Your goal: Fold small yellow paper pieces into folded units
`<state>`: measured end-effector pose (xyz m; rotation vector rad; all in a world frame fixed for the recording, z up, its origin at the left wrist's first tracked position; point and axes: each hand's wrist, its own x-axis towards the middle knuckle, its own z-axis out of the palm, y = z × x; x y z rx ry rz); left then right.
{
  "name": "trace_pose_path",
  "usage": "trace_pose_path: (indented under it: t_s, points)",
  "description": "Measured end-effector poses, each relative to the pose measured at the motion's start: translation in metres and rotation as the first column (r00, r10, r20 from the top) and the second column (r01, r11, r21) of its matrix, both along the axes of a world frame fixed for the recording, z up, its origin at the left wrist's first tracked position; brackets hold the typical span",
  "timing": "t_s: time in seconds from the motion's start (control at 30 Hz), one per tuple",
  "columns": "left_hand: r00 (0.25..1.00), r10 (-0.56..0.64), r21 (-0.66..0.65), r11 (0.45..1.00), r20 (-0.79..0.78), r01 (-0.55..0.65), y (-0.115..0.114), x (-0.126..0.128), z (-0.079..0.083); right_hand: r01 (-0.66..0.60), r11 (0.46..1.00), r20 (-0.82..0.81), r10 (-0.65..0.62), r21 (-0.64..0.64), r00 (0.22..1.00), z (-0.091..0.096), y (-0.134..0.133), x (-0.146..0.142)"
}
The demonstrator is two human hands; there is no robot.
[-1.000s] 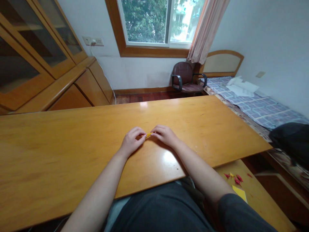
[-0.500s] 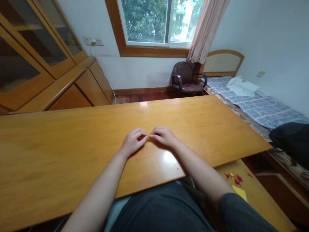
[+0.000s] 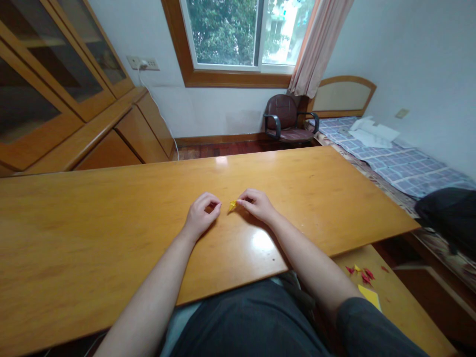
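One small, pointed piece of folded yellow paper (image 3: pixel 232 205) sits pinched in my right grip (image 3: pixel 257 204) over the smooth, glossy wooden worktop (image 3: pixel 111 223); my left grip (image 3: pixel 202 214) is pinched narrow nearby.

The right fingers (image 3: pixel 248 195) cover one end of a yellow folded piece (image 3: pixel 232 205), its creases too small to read. Below the near edge of the tabletop (image 3: pixel 111 223), toward its right corner, red and yellow bits (image 3: pixel 366 279) are too tiny to make out, and a dark sleeve (image 3: pixel 366 322) masks part of a yellow sheet (image 3: pixel 371 297). The tabletop's left end runs out of frame; its far edge conceals the foot of a chair (image 3: pixel 281 113).
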<state>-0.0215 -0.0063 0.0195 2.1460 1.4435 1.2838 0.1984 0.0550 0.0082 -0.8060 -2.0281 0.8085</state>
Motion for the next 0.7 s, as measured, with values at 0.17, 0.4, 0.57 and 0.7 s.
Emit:
trace_pose_path:
  t_s: [0.17,0.4,0.57,0.7]
  points:
    - [0.998,-0.053,-0.022,0.998,0.027,0.053,-0.0012,0.0024,0.0025,-0.027,0.999,-0.012,0.027,-0.036,1.000,0.0008,-0.0039,-0.0048]
    - [0.989,-0.137,-0.093,0.987,-0.052,0.132,-0.0008,0.0049,-0.0029,-0.057,0.996,-0.002,0.057,-0.072,0.998,0.0047,-0.0090,-0.0091]
    - [0.988,-0.147,-0.164,0.975,0.044,0.152,0.0012,0.0042,-0.0043,-0.077,0.990,-0.015,0.076,-0.116,0.997,0.0058,-0.0094,-0.0087]
    - [0.985,-0.135,-0.225,0.962,0.103,0.155,0.0031,0.0025,-0.0029,-0.098,0.974,-0.038,0.092,-0.205,0.995,0.0054,-0.0084,-0.0084]
